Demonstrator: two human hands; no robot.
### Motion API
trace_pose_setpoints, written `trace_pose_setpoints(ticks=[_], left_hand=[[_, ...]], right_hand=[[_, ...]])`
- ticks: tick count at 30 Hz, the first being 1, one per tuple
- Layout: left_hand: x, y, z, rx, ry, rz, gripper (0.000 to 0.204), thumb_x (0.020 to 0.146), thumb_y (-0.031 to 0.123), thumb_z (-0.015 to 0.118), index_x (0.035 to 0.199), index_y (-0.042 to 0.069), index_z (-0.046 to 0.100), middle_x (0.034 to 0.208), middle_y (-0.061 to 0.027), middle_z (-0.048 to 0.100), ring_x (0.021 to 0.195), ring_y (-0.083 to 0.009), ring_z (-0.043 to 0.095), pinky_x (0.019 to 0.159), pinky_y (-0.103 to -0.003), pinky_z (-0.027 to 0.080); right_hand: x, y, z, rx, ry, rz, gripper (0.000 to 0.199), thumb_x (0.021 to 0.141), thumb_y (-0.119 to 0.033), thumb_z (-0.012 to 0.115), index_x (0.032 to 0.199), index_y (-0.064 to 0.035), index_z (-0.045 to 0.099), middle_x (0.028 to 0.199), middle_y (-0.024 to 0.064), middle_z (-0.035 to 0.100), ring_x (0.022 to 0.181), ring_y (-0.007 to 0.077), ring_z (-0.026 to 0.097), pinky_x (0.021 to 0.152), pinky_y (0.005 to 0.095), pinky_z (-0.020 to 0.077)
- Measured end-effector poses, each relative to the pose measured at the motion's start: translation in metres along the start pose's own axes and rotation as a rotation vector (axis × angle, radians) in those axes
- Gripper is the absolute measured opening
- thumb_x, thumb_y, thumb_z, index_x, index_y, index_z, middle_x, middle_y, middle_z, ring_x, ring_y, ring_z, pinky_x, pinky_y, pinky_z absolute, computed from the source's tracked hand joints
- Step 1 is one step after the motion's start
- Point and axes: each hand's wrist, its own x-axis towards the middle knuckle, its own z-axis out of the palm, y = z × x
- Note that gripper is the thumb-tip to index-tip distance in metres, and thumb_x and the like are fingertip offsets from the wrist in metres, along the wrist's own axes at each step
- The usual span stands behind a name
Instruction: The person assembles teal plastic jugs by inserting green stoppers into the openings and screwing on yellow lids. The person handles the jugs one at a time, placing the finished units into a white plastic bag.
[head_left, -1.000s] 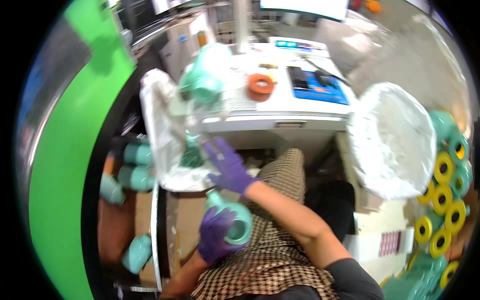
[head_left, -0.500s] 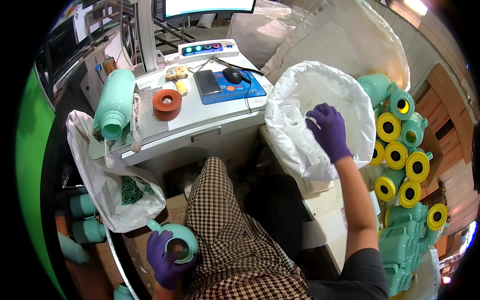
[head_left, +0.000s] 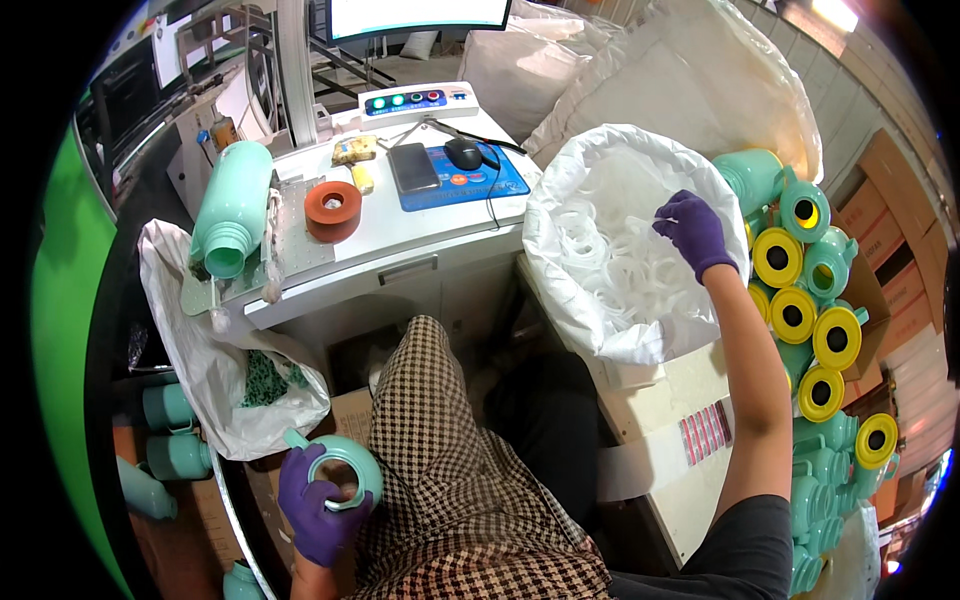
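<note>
Desk (head_left: 400, 222) ahead, white-topped; open white bag (head_left: 622, 344) to its right, loosely filled with clear rings; checked cloth (head_left: 450, 470) over the lap; a smaller bag (head_left: 225, 395) hangs at the desk's left, green bits inside; green jugs (head_left: 792, 312) with yellow ends piled beyond the right forearm; one jug lies on the desk's left side, mouth toward the person; held jug (head_left: 365, 460) low at left, beside the cloth, round opening up, handle at upper left; left hand (head_left: 318, 512), purple-gloved, clamped on its near side, thumb and fingers bent about the wall; right hand (head_left: 695, 238), same glove, over the bag's right side, fingers bent inward; a pale sliver at the fingertips, cannot tell whether they grip a ring; rings (head_left: 582, 240) lie heaped below.
</note>
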Motion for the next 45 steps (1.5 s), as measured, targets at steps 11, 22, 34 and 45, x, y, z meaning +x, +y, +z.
trace_pose_setpoints(ticks=[11,22,34,45], left_hand=[[0.023,-0.001,0.008,0.089,0.158,0.085,0.065,0.056,0.019,0.092,0.112,0.006,0.061,0.119,-0.0159,0.067,0.113,-0.0392,0.061,0.101,-0.049,0.049],[0.033,0.016,-0.007,-0.032,0.121,-0.167,0.076,0.058,0.033,0.095,0.12,0.002,0.063,0.113,-0.0151,0.069,0.107,-0.0373,0.065,0.104,-0.047,0.048],[0.048,0.024,0.012,0.011,0.027,0.071,0.074,0.063,0.027,0.087,0.126,0.001,0.058,0.108,-0.017,0.069,0.1,-0.0389,0.067,0.097,-0.047,0.051],[0.05,0.028,0.014,0.057,-0.064,0.081,0.071,0.062,0.025,0.087,0.122,-0.003,0.06,0.11,-0.0188,0.071,0.105,-0.0399,0.068,0.103,-0.05,0.049]], right_hand=[[-0.082,-0.21,-0.023,1.565,-0.415,0.157,0.029,0.091,-0.003,0.071,0.12,-0.003,0.071,0.089,0.0013,0.07,0.077,0.008,0.064,0.072,0.0248,0.0536],[-0.2,-0.338,0.064,1.051,-0.06,-0.528,0.023,0.083,-0.01,0.077,0.103,-0.0036,0.068,0.1,0.0105,0.067,0.092,0.0315,0.069,0.085,0.0417,0.055],[-0.188,-0.38,0.024,0.968,-0.3,-0.602,0.02,0.075,-0.002,0.067,0.094,-0.0085,0.064,0.088,0.0092,0.064,0.077,0.0313,0.067,0.064,0.039,0.0547],[-0.196,-0.378,0.041,0.852,-0.404,-0.617,0.027,0.082,-0.005,0.064,0.108,-0.0032,0.062,0.102,0.0141,0.064,0.09,0.0316,0.068,0.071,0.039,0.0566]])
